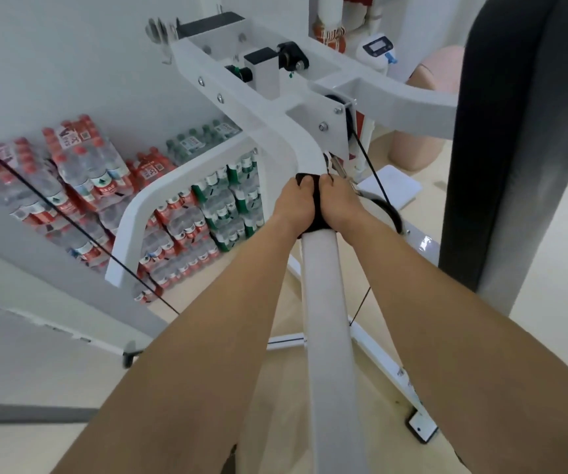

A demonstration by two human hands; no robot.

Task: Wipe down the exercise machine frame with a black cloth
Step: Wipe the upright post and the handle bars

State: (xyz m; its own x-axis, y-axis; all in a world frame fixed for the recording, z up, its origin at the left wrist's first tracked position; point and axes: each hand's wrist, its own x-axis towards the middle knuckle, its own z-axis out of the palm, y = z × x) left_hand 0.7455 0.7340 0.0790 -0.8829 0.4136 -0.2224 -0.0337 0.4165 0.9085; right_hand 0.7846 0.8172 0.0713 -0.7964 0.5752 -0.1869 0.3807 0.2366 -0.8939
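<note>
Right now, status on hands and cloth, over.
Left hand and right hand both gripping black cloth around white frame tube. Metal clip and cable just ahead.

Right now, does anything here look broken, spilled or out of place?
Nothing stands out. The left hand and right hand hold the black cloth wrapped on the white frame bar. The bottled-water packs behind it are piled a little unevenly, but none looks burst.

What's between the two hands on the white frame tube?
The black cloth, wrapped over the white frame tube. The left hand and right hand hold it from either side. The head view shows this.
</note>
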